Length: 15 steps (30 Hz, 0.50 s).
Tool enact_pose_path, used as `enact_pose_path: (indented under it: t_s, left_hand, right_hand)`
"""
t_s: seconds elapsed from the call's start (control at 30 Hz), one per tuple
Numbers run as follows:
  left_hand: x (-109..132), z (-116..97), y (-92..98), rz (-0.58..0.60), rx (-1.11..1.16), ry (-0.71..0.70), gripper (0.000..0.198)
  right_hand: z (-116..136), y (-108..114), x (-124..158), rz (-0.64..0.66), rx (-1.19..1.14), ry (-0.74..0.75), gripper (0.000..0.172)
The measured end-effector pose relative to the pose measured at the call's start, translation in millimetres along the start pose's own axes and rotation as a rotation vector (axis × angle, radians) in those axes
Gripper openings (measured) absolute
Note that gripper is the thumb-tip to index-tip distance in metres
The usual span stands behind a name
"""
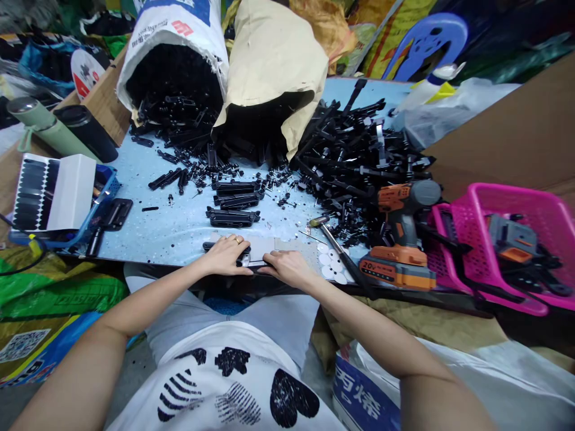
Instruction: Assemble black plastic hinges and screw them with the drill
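At the front edge of the table, my left hand is closed over a black plastic part, whose end sticks out to the left of the fingers. My right hand lies just to the right, its fingers and thumb pinched at the table edge on the same part. Fingers hide most of this piece. Beneath and behind the hands is a grey flat board. Several similar long black parts lie stacked a little farther back. White round discs and a hammer are right of my right hand.
An orange cordless drill stands right, beside a pink basket. Behind are a heap of black parts, a white sack, a paper sack and loose screws. A blue basket sits left, near bottles.
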<state>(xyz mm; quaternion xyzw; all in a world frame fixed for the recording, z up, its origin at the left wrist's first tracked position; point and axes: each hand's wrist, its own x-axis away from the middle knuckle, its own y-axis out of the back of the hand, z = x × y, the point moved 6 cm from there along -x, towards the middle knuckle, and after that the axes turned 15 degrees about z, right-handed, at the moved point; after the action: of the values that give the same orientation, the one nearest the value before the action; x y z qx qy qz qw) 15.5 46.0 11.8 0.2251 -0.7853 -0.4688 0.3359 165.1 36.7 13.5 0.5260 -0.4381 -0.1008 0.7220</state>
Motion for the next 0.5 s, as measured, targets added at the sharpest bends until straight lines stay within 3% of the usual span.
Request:
enact_pose_path:
  t_s: [0.1,0.3,0.5]
  left_hand:
    - [5,3,2.2,-0.113,0.019,0.000,0.070]
    - [15,10,-1.3,-0.313,0.057,-0.005,0.054]
    - [20,5,-0.9,-0.383,0.034,-0.063,0.046]
  right_hand:
    - [6,11,4,-0.081,0.029,-0.054,0.042]
    - [16,28,13,-0.143,0.067,-0.121,0.038]
    - [17,44,13,-0.129,0.151,0.033,0.038]
